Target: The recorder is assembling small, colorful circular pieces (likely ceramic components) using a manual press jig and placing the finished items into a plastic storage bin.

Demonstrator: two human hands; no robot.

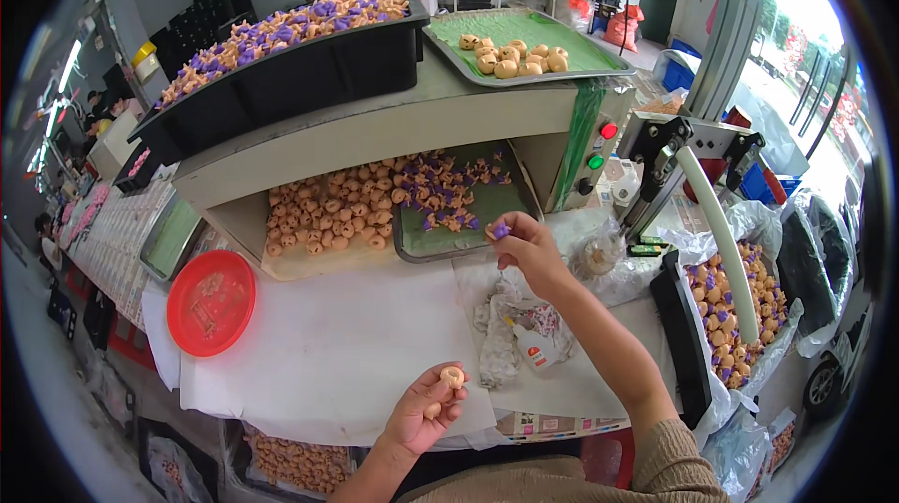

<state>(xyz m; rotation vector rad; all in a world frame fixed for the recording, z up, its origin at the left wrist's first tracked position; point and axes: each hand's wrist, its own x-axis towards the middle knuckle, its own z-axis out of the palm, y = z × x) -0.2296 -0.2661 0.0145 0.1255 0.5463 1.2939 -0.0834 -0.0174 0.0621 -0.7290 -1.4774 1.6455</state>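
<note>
Near the front edge of the table, my left hand (417,417) is closed around a small tan hollow doll head (452,377), its round opening turned up. A second tan piece (433,410) shows lower between the fingers. Farther forward and to the right, my right hand (532,255) pinches a small purple and tan doll body (501,229). That hand is over the near right corner of a green-lined tray (487,197), where many similar bodies (454,186) lie. Left of the tray, tan doll heads (332,208) are heaped under the shelf.
A red round lid (212,303) lies at the left. A white bottle (534,346) rests on crumpled cloth (496,320) near my right forearm. A lever press (674,152) stands at the right, above a bin of assembled pieces (735,316). A black bin (300,72) sits on the shelf.
</note>
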